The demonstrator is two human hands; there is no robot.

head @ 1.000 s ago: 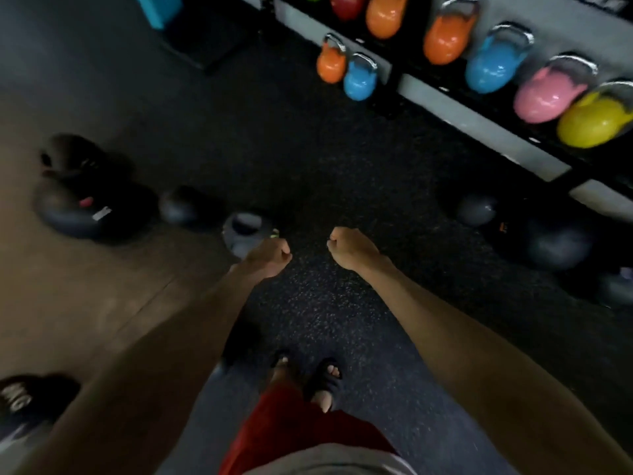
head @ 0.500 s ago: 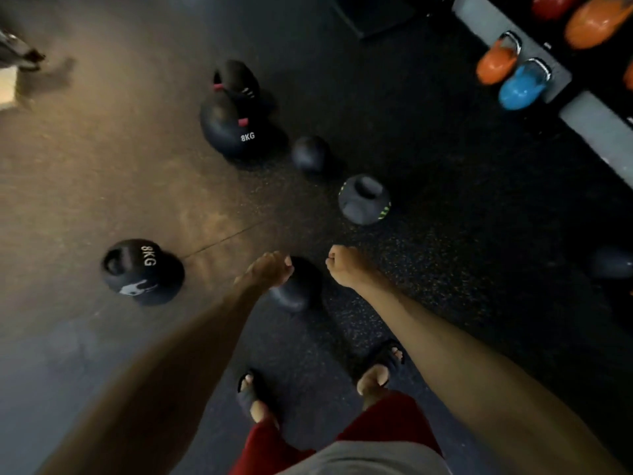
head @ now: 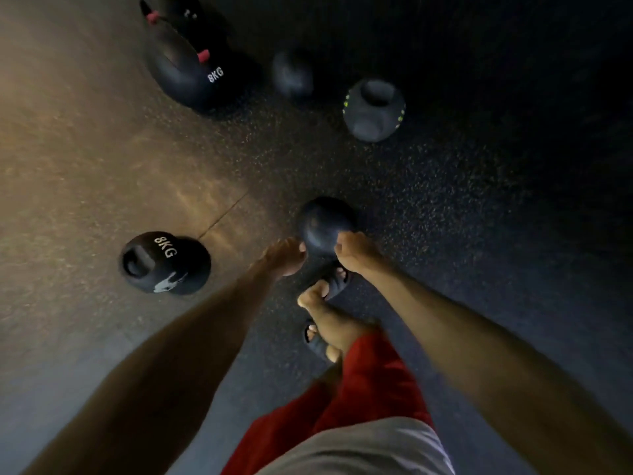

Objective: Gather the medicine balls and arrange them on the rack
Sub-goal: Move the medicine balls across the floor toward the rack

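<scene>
Several dark medicine balls lie on the gym floor. A small plain black ball sits just ahead of my feet. My left hand and my right hand are curled into fists on either side of it, above it, holding nothing. A handled ball marked 8KG lies to the left. Farther off are a larger 8KG ball with red marks, another ball behind it, a small dark ball and a grey ball with green marks. The rack is out of view.
My feet in dark sandals step on the speckled black rubber floor. To the left the floor turns into a lighter brownish surface with a thin seam line.
The view has swung left and down, away from the kettlebell rack. The small black ball is now between my fists and the other balls look closer. Both hands stay curled.
</scene>
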